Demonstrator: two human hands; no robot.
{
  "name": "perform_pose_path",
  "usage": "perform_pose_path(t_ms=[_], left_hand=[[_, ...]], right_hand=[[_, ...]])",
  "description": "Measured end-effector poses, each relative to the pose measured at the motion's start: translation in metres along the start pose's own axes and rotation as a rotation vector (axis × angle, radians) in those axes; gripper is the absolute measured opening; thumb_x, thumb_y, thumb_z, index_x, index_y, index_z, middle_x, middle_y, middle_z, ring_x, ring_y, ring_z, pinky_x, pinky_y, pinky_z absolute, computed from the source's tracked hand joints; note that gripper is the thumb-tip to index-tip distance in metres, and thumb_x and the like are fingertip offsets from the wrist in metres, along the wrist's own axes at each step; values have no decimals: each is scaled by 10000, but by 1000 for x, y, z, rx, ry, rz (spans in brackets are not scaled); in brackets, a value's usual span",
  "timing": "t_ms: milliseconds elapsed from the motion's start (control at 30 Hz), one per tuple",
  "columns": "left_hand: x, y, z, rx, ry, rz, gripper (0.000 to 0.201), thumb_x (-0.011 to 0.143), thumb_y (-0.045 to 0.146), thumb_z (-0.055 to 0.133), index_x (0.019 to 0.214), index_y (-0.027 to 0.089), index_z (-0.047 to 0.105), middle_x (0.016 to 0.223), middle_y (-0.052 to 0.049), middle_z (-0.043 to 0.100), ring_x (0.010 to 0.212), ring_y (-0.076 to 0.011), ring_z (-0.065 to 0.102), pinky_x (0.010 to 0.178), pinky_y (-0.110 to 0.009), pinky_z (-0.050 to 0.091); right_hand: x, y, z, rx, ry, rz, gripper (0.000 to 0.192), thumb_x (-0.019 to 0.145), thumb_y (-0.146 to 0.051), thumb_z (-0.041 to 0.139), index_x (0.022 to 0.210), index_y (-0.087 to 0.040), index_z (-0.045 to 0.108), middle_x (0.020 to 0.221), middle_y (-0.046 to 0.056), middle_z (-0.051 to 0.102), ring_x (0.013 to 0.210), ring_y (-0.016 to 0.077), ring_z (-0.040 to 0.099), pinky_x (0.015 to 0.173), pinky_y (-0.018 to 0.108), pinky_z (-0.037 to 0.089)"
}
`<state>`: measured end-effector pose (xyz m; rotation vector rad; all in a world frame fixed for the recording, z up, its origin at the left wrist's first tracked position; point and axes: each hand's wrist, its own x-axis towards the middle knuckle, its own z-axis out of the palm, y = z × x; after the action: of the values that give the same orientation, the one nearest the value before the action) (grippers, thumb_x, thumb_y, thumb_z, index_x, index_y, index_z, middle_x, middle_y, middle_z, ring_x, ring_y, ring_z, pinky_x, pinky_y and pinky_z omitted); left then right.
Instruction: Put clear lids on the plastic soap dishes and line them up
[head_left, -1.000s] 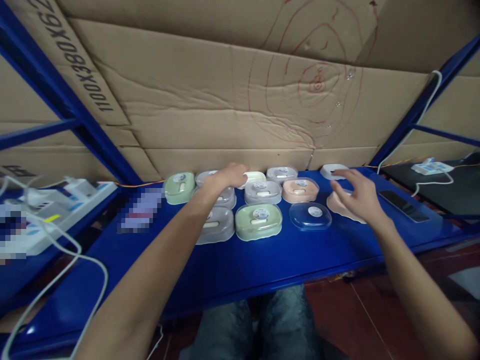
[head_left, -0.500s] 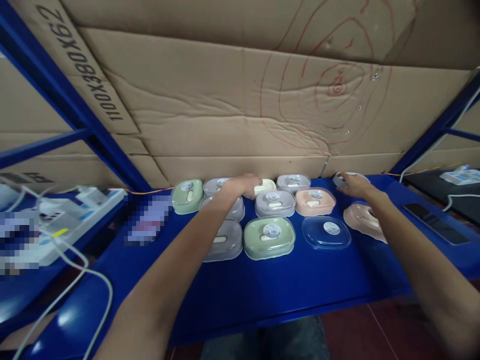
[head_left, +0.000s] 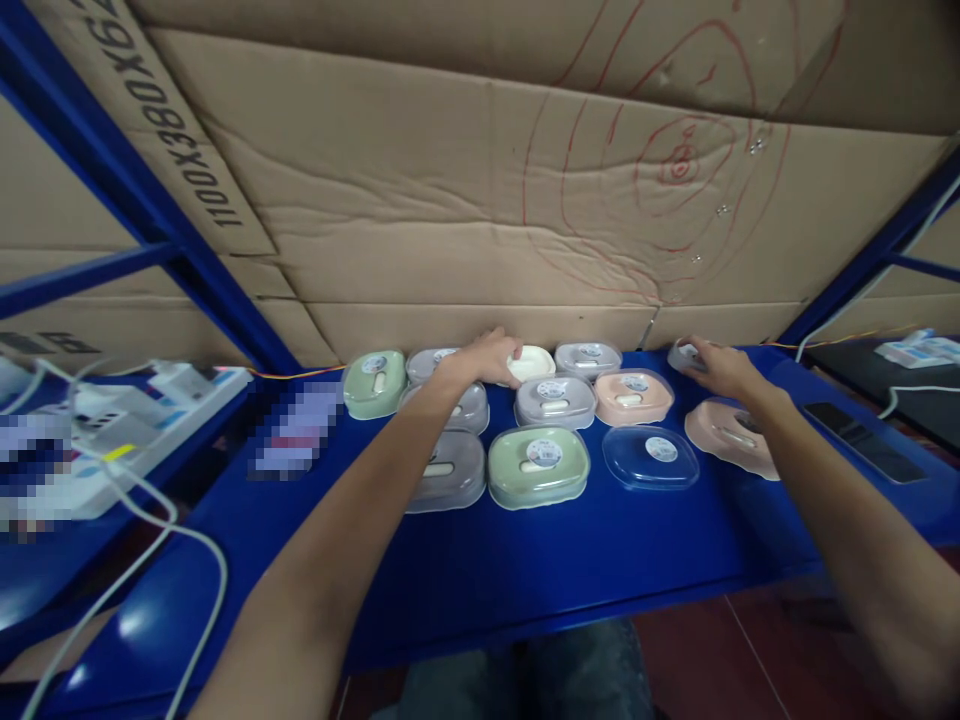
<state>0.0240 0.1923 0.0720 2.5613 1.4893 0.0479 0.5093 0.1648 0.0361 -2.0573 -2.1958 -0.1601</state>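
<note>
Cream plastic shows under my left hand (head_left: 484,358): its fingers are now curled onto the cream soap box (head_left: 531,363), back row of the blue shelf (head_left: 480,570), just behind the grey box (head_left: 553,400). Since a second ago my right hand (head_left: 716,368) has travelled from mid-air to the white-grey box (head_left: 684,355), right of that grey box, fingers closing around it. Both boxes look gripped and not yet lifted, I judge.

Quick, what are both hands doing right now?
Left hand: curled on the cream soap box in the back row.
Right hand: fingers on the grey soap box at the back; a firm grip cannot be told.
</note>
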Motion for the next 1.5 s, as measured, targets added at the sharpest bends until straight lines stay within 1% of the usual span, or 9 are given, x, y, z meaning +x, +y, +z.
perform_pose_path(t_ms=[233,467,567,733,867,1000,1200,1367,1500], left_hand=[[-12,0,-20,-30,237,148,614,724,373,908,1270,190,696,1314,-132,591,1308,-352,591,1162,-413,481],[-80,27,-47,-177,640,164,713,758,345,922,1385,188,621,1344,-115,603,1356,-344,574,1198,-439,458],[-115,37,-39,-258,728,167,760,758,339,937,1416,220,574,1383,-97,625,1337,-348,606,1188,-468,474],[-144,30,-7,-616,759,243,717,772,410,943,1350,258,546,1395,-98,661,1321,-331,662,1149,-481,533],[-146,23,13,-910,686,261,886,781,400,932,1487,285,409,1553,-144,612,1404,-331,659,1161,-468,561],[-145,31,20,-998,608,159,969,773,312,933,1557,309,361,1651,-160,546,1491,-338,603,1200,-463,547],[-150,45,19,-1236,505,155,952,864,424,863,1652,339,335,1705,-138,507,1535,-347,565,1199,-510,553],[-152,55,19,-1712,494,157,724,879,516,864,1485,263,562,1525,-144,675,1434,-361,649,1126,-513,573],[-146,61,25,-1902,476,129,466,823,372,946,1182,181,718,1262,-137,799,1308,-354,722,1087,-467,563]], right_hand=[[-17,-49,-50,-88,311,-105,531,1101,-361,632,1563,-103,592,1294,276,756,1168,356,711,1004,470,422],[-54,-169,-84,184,681,-373,525,1127,-505,563,1579,-240,600,1260,141,745,1240,350,667,1110,540,454],[-68,-231,-89,264,791,-577,512,1118,-481,599,1603,-316,599,1212,94,736,1178,324,662,1134,569,449],[-76,-302,-82,290,742,-883,526,1137,-409,594,1660,-379,544,1251,79,739,1175,302,654,1144,579,476],[-79,-318,-65,361,756,-968,551,1141,-341,593,1687,-346,522,1259,91,755,1191,282,690,1191,571,495],[-86,-315,-53,448,731,-964,636,1136,-283,590,1742,-391,431,1280,75,759,1189,272,718,1203,581,516],[-93,-312,-48,504,760,-925,632,1116,-231,598,1724,-357,481,1238,90,759,1104,286,702,983,510,580],[-94,-315,-44,421,776,-926,498,1073,-240,649,1565,-314,677,1269,128,715,1173,319,661,996,537,574],[-95,-320,-40,442,794,-939,356,1042,-227,662,1377,-261,779,1284,143,713,1139,320,647,971,556,581]])
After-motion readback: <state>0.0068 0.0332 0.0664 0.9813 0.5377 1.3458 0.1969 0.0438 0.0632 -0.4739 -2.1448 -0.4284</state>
